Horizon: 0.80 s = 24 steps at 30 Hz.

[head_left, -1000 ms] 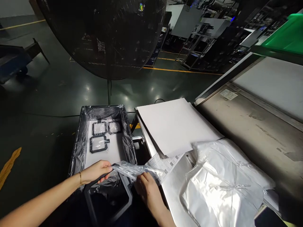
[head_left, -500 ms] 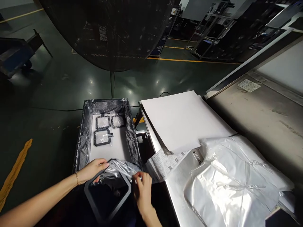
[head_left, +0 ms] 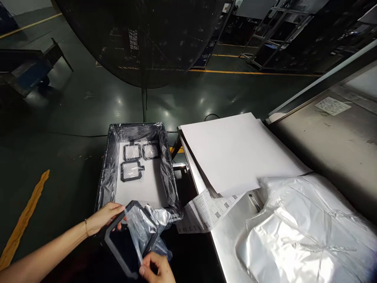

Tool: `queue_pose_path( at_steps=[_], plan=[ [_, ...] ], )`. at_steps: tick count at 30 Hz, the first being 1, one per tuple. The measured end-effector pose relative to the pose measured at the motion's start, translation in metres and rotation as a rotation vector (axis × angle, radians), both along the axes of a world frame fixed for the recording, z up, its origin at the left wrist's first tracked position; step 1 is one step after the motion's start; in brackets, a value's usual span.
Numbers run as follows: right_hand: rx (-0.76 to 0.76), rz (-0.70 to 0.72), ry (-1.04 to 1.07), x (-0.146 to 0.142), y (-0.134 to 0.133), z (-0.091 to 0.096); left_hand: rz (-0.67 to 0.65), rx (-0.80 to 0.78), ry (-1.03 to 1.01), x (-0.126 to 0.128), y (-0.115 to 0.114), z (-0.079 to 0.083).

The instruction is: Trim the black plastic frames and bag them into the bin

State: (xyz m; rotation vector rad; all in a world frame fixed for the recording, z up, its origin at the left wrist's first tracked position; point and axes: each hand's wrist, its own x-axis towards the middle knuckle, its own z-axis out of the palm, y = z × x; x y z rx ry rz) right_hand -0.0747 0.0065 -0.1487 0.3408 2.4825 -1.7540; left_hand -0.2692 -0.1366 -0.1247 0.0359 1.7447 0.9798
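Note:
In the head view, my left hand (head_left: 104, 219) grips the upper left side of a black frame (head_left: 115, 251) with cut corners, which is held tilted near my body. Clear plastic bag film (head_left: 138, 227) drapes over the frame's right part, crumpled at its far end. My right hand (head_left: 157, 268) pinches the film's near edge by the frame's lower right corner. Just beyond lies a dark crate (head_left: 103, 184) lined with clear plastic. On white sheet in its bottom lie several similar frames (head_left: 124, 173), apparently wrapped in clear film.
A metal table (head_left: 219, 232) on the right bears white sheets (head_left: 220, 153), printed labels (head_left: 203, 208) and a stack of clear plastic bags (head_left: 297, 232). A large dark round fan (head_left: 141, 43) stands ahead on a pole. A blue cart (head_left: 32, 74) is at the far left.
My right hand has moved down and left, drawing the plastic film over the frame. My left hand keeps its grip on the frame's left side. The view has shifted slightly.

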Motion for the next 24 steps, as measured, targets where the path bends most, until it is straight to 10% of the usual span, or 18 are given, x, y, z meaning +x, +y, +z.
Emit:
queue_pose_path(
  at_steps=[8, 18, 24],
  plan=[
    [-0.051, -0.106, -0.201, -0.074, 0.056, 0.015, -0.167, -0.251, 0.208, -0.029, -0.004, 0.0],
    [0.122, -0.079, -0.074, -0.119, 0.098, 0.072, -0.267, -0.203, 0.47, -0.063, 0.021, 0.075],
    [0.231, -0.024, 0.032, -0.14, 0.109, 0.067, -0.189, -0.212, 0.595, -0.067, 0.025, 0.085]
  ],
)
